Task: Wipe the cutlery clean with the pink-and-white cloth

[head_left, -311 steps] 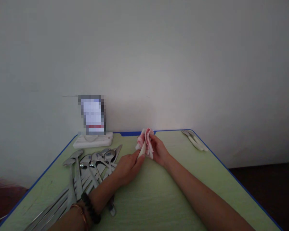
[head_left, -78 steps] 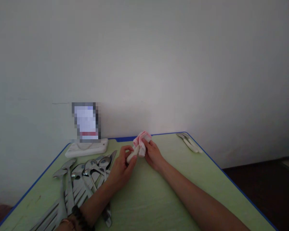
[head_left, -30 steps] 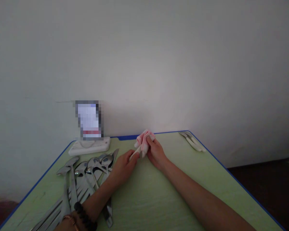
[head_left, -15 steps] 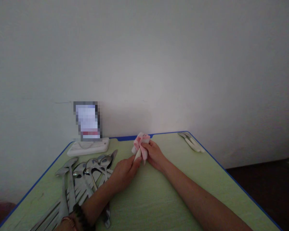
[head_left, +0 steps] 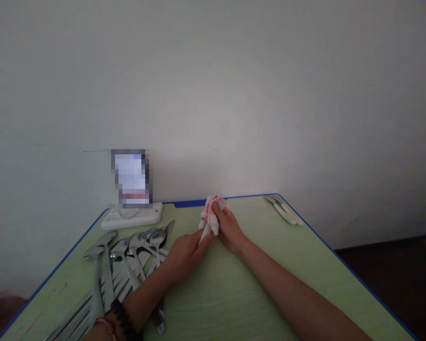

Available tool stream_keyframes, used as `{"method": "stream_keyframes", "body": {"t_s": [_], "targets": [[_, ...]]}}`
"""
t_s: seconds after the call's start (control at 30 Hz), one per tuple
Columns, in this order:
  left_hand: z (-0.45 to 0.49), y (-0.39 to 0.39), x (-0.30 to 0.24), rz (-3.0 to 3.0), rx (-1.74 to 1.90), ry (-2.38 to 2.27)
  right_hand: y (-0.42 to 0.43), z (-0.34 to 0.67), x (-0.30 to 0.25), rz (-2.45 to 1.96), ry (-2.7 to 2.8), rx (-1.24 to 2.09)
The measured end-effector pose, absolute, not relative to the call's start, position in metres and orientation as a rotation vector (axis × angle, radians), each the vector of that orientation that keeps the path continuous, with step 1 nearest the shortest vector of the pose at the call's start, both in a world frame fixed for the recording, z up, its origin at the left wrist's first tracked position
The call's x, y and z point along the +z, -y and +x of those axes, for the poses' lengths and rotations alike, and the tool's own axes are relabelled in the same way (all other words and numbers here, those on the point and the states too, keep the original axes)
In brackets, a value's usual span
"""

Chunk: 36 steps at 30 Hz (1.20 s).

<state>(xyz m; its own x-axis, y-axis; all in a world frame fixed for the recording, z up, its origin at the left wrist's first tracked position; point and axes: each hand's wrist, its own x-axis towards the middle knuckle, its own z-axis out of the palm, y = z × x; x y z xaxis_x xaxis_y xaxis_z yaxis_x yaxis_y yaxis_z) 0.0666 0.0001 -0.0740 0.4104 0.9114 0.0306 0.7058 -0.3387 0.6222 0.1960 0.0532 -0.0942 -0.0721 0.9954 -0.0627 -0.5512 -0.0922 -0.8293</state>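
Observation:
My left hand (head_left: 186, 250) pinches the white handle of a small utensil (head_left: 205, 234) just above the green table (head_left: 234, 293). Its far end is buried in a pink and white cloth (head_left: 210, 213). My right hand (head_left: 227, 227) is closed around that cloth, wrapping it over the utensil's hidden head. Both hands meet near the middle of the table's far half. A dark bead bracelet sits on my left wrist.
A pile of several steel spoons and forks (head_left: 128, 255) lies left of my left arm. Two or three white-handled utensils (head_left: 283, 210) rest at the far right corner. A white stand with a blurred screen (head_left: 133, 196) is against the wall at back left.
The cloth has slid slightly along the utensil between my hands. Both hands stay in the same place, and the view has shifted a little.

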Motion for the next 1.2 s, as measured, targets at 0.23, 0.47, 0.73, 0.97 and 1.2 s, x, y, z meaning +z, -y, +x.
{"method": "stream_keyframes", "body": {"t_s": [0.23,0.47,0.73,0.97,1.2], "targets": [[0.066,0.000,-0.077,2.073,0.571,-1.350,-0.055,0.194,-0.096,-0.813,0.705,1.513],[0.062,0.001,-0.078,1.879,0.724,-1.148,-0.060,0.198,-0.093,-0.725,0.494,1.600],[0.064,0.000,-0.078,1.864,0.713,-1.147,-0.057,0.205,-0.092,-0.770,0.587,1.610],[0.065,0.002,-0.074,2.043,0.640,-1.233,-0.053,0.199,-0.089,-0.751,0.669,1.579],[0.069,0.006,-0.073,2.027,0.604,-1.196,-0.056,0.197,-0.092,-0.729,0.629,1.612]]}}
